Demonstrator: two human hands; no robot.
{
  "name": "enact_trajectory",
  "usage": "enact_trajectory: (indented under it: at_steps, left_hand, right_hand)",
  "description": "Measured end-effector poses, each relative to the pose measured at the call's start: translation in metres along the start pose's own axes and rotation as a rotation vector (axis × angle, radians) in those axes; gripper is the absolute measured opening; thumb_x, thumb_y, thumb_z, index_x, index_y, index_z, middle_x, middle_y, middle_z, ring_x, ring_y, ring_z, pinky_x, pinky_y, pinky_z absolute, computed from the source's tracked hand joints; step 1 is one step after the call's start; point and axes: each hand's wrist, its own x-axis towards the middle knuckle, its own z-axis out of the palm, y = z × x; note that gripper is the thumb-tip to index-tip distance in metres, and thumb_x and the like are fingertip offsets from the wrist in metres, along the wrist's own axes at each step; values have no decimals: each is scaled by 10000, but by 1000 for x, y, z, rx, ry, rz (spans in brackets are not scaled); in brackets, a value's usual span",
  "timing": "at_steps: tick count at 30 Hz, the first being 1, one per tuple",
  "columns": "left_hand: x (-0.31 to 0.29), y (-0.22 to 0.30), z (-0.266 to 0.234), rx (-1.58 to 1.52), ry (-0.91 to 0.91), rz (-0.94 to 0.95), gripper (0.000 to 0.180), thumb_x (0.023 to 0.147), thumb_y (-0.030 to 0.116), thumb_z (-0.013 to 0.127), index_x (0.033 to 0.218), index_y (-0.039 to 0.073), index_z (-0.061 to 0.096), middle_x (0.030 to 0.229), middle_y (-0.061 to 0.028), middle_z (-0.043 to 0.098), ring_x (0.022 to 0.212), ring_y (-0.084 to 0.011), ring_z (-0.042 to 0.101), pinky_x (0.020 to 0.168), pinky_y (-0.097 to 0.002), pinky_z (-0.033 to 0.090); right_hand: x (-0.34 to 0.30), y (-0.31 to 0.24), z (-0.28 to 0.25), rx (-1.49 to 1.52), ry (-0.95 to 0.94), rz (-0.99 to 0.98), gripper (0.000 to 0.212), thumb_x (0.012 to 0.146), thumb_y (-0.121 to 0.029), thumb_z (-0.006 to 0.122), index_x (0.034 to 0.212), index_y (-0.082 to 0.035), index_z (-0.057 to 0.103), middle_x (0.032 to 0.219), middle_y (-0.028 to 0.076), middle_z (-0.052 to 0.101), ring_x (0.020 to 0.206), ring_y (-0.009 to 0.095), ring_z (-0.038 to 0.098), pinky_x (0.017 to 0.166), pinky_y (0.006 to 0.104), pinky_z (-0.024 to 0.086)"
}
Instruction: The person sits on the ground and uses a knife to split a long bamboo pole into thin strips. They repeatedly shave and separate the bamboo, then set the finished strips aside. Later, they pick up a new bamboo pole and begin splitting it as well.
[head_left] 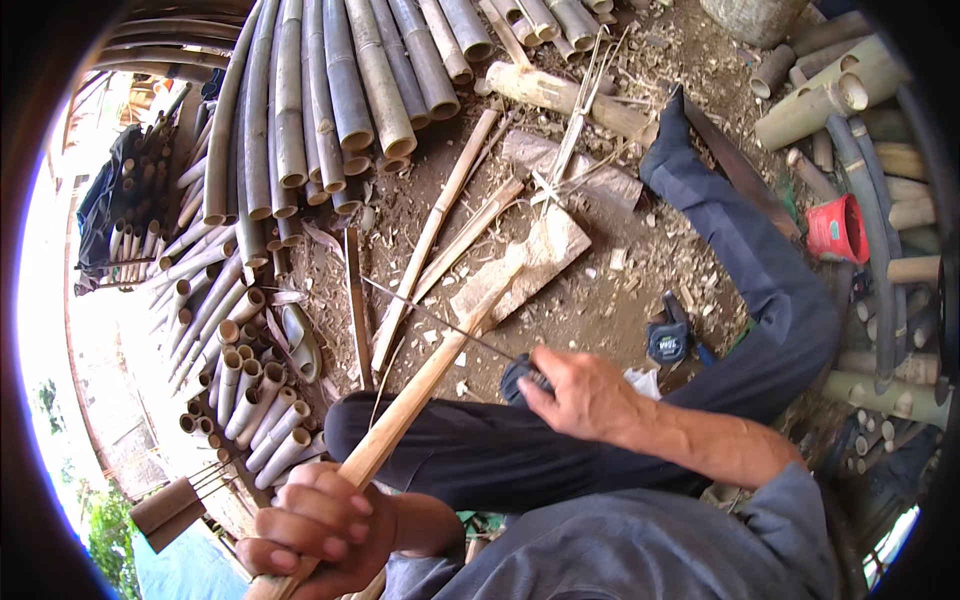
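Observation:
My left hand (325, 525) is wrapped round the near end of a long pale split-bamboo strip (405, 408). The strip slants up and away to the right, and its far end lies over a flat wooden block (560, 248) on the ground. In my right hand (588, 395) is a knife (527, 380) by its dark handle, most of which the fingers hide. Its thin blade points up and left, crossing the strip at mid-length; I cannot tell whether the edge bites into it. Beyond the block, thin split slivers (575, 130) stick up in a loose bunch.
Bamboo poles (365, 85) are stacked at the far left, with shorter cut tubes (255, 390) below them. Loose strips (435, 235) lie on the shaving-strewn ground. A black tape measure (668, 342) sits by my bent leg (780, 300). A red bucket (838, 230) and more bamboo stand right.

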Motion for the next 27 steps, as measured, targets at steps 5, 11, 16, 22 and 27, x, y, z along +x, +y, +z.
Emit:
enact_trajectory:
  at_steps: [5, 11, 16, 22, 27]
  left_hand:
    - [3, -9, -8, -19, 13, -40, 477, 979, 529, 476, 1068, 61, 501, 780, -6, 460, 610, -111, 461, 626, -295, 428]
    - [10, -22, -29, -16, 81, -39, 427, 964, 495, 541, 1018, 73, 500, 768, 8, 469, 589, -97, 460, 612, -275, 432]
    - [10, -40, -51, -24, 117, -76, 421, 938, 480, 594, 1012, 72, 520, 772, 18, 491, 605, -86, 482, 609, -253, 430]
    - [2, -56, -63, -53, 165, -67, 402, 932, 455, 622, 995, 68, 534, 748, 23, 491, 594, -84, 477, 603, -251, 422]
    - [2, -43, -64, -23, 155, -68, 410, 937, 465, 612, 999, 69, 527, 771, 16, 483, 607, -85, 465, 613, -258, 415]
  right_hand:
    - [16, -7, 18, 50, 211, -304, 263, 945, -275, 583, 911, -16, 558, 709, 150, 614, 575, 281, 645, 497, 399, 531]
    - [63, 93, 36, -28, 39, 73, 273, 930, -271, 597, 891, -8, 538, 669, 139, 613, 556, 278, 630, 484, 372, 514]
    - [89, 109, 67, -111, 54, 21, 253, 920, -271, 618, 884, -37, 529, 703, 145, 605, 556, 237, 622, 481, 352, 510]
    - [107, 158, 88, -197, 63, -39, 286, 958, -312, 550, 903, -31, 542, 640, 113, 580, 502, 196, 563, 387, 325, 455]
    - [115, 193, 86, -128, -135, 357, 260, 984, -300, 530, 926, -47, 509, 581, 3, 456, 434, 94, 393, 326, 259, 368]
